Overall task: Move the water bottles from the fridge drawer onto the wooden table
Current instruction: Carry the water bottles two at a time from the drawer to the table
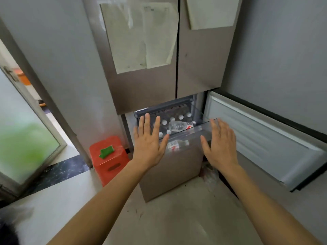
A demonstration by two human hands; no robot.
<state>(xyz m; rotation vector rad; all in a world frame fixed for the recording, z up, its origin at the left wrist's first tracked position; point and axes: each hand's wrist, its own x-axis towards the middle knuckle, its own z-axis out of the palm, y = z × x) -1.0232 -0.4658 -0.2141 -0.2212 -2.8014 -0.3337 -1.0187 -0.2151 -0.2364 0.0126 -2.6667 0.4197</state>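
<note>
The fridge drawer (198,129) is pulled out at the bottom of the steel fridge. Inside stand several clear water bottles with white caps (180,117), and one bottle with a red label (178,125) lies on its side on top of them. Another bottle (177,144) shows through the drawer's clear front. My left hand (148,144) hovers flat over the drawer's left part, fingers spread, holding nothing. My right hand (220,144) hovers the same way over the drawer's right front corner. The wooden table is out of view.
The lower right fridge door (261,138) stands swung open to the right. An orange plastic stool (108,158) with a green item on it stands left of the drawer. A glass door (26,138) and doorway lie at the far left. Crumpled plastic (209,175) lies on the floor.
</note>
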